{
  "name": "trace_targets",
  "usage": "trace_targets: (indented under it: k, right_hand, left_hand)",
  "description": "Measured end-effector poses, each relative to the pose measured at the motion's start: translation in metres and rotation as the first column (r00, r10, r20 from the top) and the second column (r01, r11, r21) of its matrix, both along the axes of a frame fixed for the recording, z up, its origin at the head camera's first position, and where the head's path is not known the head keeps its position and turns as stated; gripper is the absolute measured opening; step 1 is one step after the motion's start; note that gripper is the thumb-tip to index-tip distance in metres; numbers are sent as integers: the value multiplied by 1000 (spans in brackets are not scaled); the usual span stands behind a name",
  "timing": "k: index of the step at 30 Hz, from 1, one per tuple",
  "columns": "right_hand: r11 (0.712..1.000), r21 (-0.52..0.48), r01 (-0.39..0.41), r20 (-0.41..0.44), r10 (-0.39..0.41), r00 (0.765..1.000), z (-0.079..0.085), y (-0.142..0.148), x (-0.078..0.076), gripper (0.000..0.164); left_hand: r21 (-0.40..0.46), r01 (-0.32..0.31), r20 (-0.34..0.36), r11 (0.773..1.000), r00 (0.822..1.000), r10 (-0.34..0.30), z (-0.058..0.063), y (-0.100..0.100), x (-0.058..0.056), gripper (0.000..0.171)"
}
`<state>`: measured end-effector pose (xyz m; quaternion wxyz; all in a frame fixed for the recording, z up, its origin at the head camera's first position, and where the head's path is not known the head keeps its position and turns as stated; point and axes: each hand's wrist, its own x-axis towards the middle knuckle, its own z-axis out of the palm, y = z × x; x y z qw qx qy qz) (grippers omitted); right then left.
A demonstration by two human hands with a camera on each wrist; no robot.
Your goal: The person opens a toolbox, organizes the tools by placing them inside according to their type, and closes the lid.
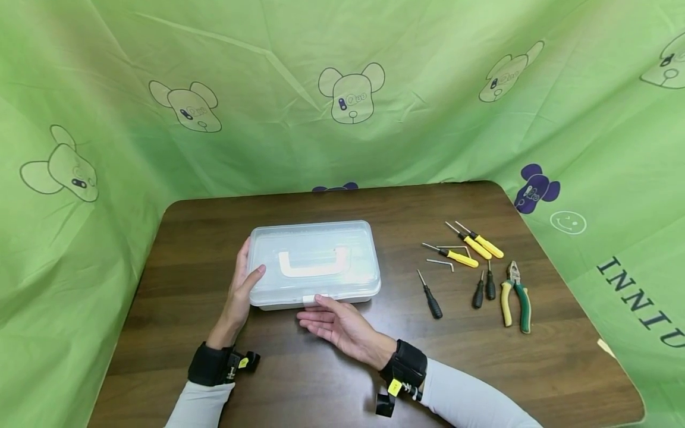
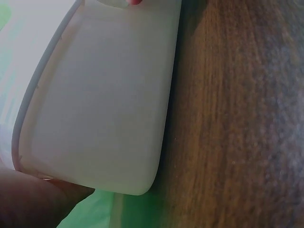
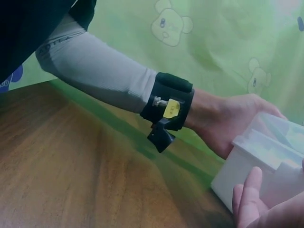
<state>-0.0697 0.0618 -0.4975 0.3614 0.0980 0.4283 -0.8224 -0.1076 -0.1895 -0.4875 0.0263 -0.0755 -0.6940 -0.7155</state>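
A translucent plastic storage box (image 1: pixel 321 238) with a white handle in its closed lid lies on the table. My left hand (image 1: pixel 239 297) holds its left end, the thumb over the lid's edge and the fingers along the side wall. In the left wrist view the box's pale wall (image 2: pixel 99 104) fills the middle. At the front edge, my right hand (image 1: pixel 348 330) touches the white latch (image 1: pixel 310 300) with its thumb. Its other fingers extend loosely below, in front of the box. The right wrist view shows both hands at the box (image 3: pixel 228 175).
On the wooden table (image 1: pixel 214 220), right of the box, lie three yellow-handled screwdrivers (image 1: pixel 462 258), three black-handled screwdrivers (image 1: pixel 432 302), two hex keys (image 1: pixel 441 261) and pliers (image 1: pixel 516 297) with yellow and green handles. A green printed cloth (image 1: pixel 257 154) hangs behind and at the sides.
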Motion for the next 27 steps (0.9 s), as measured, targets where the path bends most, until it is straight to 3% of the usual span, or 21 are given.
trace_targets:
  k: [13,27]
  right_hand:
    - [998,8,60,0,-60,998,-1,-4,2,53]
    - [998,-3,63,25,-63,998,-2,-4,2,55]
  left_hand:
    - [-15,-13,-7,1000,1000,12,0,1,0,75]
    - [-14,-29,-23,999,999,29,-1,2,-1,75]
